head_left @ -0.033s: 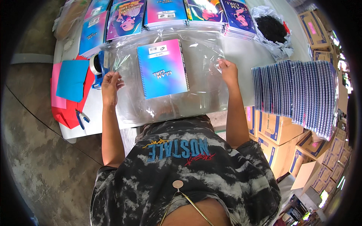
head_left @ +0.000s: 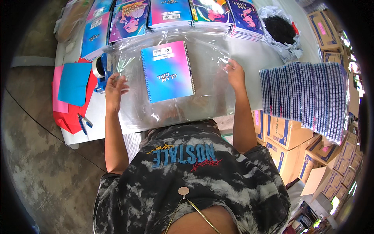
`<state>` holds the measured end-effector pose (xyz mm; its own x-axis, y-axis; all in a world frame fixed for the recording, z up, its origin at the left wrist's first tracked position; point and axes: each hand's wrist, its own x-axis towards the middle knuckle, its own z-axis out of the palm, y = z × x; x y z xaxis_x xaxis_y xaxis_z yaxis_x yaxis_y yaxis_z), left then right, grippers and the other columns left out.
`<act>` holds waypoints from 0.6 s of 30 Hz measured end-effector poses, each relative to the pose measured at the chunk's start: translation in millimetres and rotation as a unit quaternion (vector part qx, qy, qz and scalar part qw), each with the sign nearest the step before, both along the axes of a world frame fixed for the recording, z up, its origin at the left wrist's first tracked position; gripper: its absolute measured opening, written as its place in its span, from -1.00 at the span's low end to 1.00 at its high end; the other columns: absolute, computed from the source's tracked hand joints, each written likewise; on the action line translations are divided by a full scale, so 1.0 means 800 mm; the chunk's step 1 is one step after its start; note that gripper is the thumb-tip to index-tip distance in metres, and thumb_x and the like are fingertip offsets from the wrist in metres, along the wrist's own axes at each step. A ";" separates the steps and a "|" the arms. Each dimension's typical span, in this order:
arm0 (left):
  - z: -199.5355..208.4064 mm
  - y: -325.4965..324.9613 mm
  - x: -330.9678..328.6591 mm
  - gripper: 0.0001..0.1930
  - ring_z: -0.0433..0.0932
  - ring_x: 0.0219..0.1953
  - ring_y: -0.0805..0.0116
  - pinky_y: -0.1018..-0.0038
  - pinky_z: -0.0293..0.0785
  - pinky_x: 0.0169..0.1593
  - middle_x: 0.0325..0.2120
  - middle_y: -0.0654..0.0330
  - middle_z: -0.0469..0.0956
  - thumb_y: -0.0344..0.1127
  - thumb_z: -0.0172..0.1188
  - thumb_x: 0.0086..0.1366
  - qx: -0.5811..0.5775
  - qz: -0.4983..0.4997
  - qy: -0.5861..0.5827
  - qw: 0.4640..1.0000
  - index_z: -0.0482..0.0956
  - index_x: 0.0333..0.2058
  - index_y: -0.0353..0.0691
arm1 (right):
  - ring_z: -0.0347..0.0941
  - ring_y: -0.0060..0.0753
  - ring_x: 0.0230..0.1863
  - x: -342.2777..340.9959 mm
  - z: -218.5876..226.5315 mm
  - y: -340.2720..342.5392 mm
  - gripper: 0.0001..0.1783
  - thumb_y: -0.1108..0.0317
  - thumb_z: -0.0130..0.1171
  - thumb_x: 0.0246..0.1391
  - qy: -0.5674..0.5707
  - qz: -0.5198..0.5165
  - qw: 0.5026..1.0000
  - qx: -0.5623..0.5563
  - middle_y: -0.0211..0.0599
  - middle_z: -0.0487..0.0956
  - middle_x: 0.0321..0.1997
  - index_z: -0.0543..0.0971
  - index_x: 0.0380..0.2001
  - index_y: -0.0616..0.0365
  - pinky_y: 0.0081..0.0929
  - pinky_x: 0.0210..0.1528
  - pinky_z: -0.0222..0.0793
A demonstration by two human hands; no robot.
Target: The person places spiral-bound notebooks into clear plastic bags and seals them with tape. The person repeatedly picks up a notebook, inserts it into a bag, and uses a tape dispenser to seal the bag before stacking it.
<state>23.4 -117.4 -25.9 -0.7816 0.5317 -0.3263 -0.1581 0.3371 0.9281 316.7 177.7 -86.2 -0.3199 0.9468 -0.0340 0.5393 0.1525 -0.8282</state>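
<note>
A wide clear plastic sheet [head_left: 156,113] is spread over the near part of the table, wrinkled and shiny. In its middle sits a blue and pink spiral notebook [head_left: 168,72]; edges of more notebooks show along its right side. Whether the plastic runs only under it or also over it, I cannot tell. My left hand [head_left: 116,89] pinches the sheet's left edge, fingers bent. My right hand [head_left: 236,74] pinches the right edge between thumb and fingers. Beside my left hand stands a blue tape dispenser [head_left: 103,72] with a roll of tape.
Stacks of colourful notebooks [head_left: 130,21] line the far side. A bag of black stringy material [head_left: 279,30] is at the far right, above a long row of spiral-bound notebooks [head_left: 304,97]. Coloured sheets [head_left: 74,84] and small snips [head_left: 84,124] lie left. Cardboard boxes [head_left: 283,134] stand right.
My right hand has shifted very slightly away from me, and the fingers of my left hand have moved a little. The notebook and the sheet look nearly the same.
</note>
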 end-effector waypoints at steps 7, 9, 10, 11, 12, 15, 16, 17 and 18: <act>0.028 -0.005 0.005 -0.80 0.50 -0.37 0.46 0.53 0.38 -0.28 -0.40 0.20 0.55 -0.22 0.17 0.22 -0.059 -0.173 0.038 0.982 0.52 -0.44 -0.24 | 0.47 -0.34 -0.42 -0.012 0.036 -0.009 -0.57 0.40 0.15 -0.04 -0.077 0.035 0.994 -0.067 -0.20 0.51 -0.41 0.39 -0.06 0.31 -0.43 -0.32 0.39; 0.027 0.001 0.004 -0.81 0.47 -0.23 0.40 0.49 0.37 -0.16 -0.25 0.15 0.51 -0.25 0.16 0.22 -0.001 -0.173 0.053 0.984 0.50 -0.50 -0.22 | 0.44 -0.50 -0.45 -0.023 0.039 -0.015 -0.47 0.43 0.18 -0.06 0.003 0.036 0.996 -0.081 -0.30 0.44 -0.45 0.30 -0.01 0.35 -0.54 -0.37 0.37; 0.021 0.007 0.006 -0.81 0.44 -0.14 0.37 0.48 0.34 -0.10 -0.16 0.13 0.48 -0.27 0.16 0.21 0.048 -0.176 0.068 0.981 0.48 -0.52 -0.22 | 0.43 -0.50 -0.45 -0.024 0.040 -0.013 -0.41 0.41 0.22 -0.10 0.035 0.044 0.992 -0.110 -0.30 0.43 -0.45 0.27 0.01 0.35 -0.53 -0.36 0.38; 0.016 0.013 0.007 -0.81 0.42 -0.05 0.33 0.46 0.32 -0.03 -0.08 0.10 0.44 -0.28 0.16 0.21 0.098 -0.178 0.084 0.976 0.47 -0.54 -0.22 | 0.43 -0.49 -0.45 -0.027 0.043 -0.012 -0.35 0.39 0.26 -0.14 0.067 0.051 0.987 -0.137 -0.29 0.42 -0.45 0.23 0.03 0.35 -0.53 -0.36 0.38; 0.012 0.019 0.006 -0.81 0.36 0.01 0.30 0.45 0.29 0.01 -0.01 0.09 0.38 -0.29 0.15 0.21 0.103 -0.187 0.097 0.972 0.47 -0.55 -0.22 | 0.42 -0.49 -0.44 -0.029 0.046 -0.011 -0.28 0.38 0.30 -0.17 0.099 0.059 0.980 -0.165 -0.28 0.41 -0.45 0.20 0.05 0.35 -0.53 -0.35 0.38; 0.006 0.030 0.018 -0.80 0.24 0.14 0.22 0.37 0.16 0.12 0.12 0.08 0.28 -0.31 0.14 0.19 0.111 -0.197 0.104 0.968 0.44 -0.58 -0.21 | 0.39 -0.53 -0.44 -0.030 0.060 -0.023 -0.29 0.38 0.30 -0.20 0.204 0.025 0.957 -0.205 -0.32 0.40 -0.47 0.23 0.04 0.34 -0.56 -0.35 0.36; 0.007 0.031 0.026 -0.80 0.24 0.15 0.20 0.32 0.09 0.17 0.12 0.09 0.28 -0.31 0.13 0.17 0.113 -0.187 0.086 0.972 0.42 -0.60 -0.19 | 0.39 -0.50 -0.43 -0.032 0.054 -0.029 -0.30 0.36 0.29 -0.20 0.156 -0.014 0.975 -0.155 -0.30 0.42 -0.45 0.23 0.03 0.35 -0.54 -0.35 0.36; 0.009 0.035 0.031 -0.79 0.24 0.15 0.17 0.26 0.03 0.21 0.13 0.09 0.29 -0.30 0.13 0.16 0.116 -0.181 0.070 0.974 0.41 -0.62 -0.18 | 0.39 -0.48 -0.43 -0.031 0.044 -0.034 -0.31 0.35 0.27 -0.19 0.109 -0.055 0.987 -0.100 -0.27 0.44 -0.43 0.24 0.02 0.36 -0.51 -0.34 0.37; 0.008 0.036 0.031 -0.79 0.23 0.16 0.18 0.26 0.02 0.21 0.13 0.09 0.29 -0.29 0.13 0.15 0.124 -0.174 0.053 0.975 0.40 -0.62 -0.18 | 0.39 -0.45 -0.43 -0.030 0.031 -0.037 -0.31 0.33 0.26 -0.19 0.062 -0.094 0.993 -0.046 -0.25 0.46 -0.41 0.24 0.02 0.37 -0.48 -0.33 0.38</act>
<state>48.5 -88.5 -19.9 -0.5627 0.8227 -0.0805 0.0272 0.1157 0.9929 293.1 148.2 -61.0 -0.1448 0.9850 -0.0943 0.4448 -0.0203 -0.8954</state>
